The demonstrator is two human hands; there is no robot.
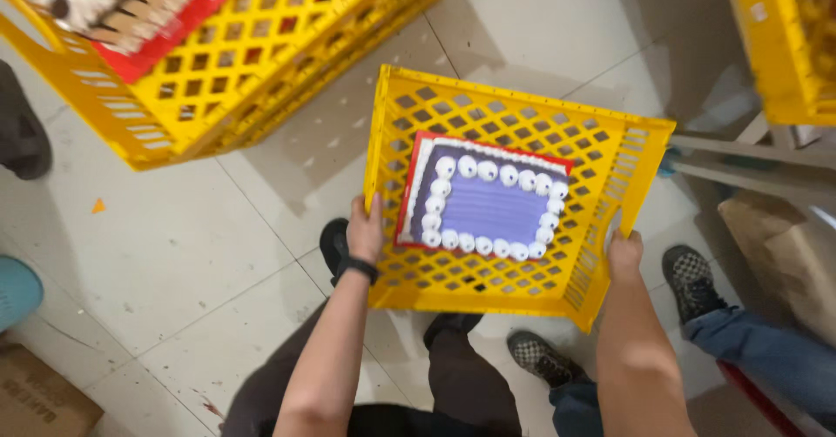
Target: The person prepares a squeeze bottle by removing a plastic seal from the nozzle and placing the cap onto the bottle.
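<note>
Your left hand (365, 231) grips the yellow crate (610, 154) by its near-left rim | your right hand (624, 252) clasps its near-right corner | purple cake (489, 207) sits between both hands, inside the crate.

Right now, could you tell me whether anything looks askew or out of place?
The rectangular purple cake on its red board sits off-centre, toward the far-left corner of the yellow lattice plastic crate, held by left hand and right hand.
</note>
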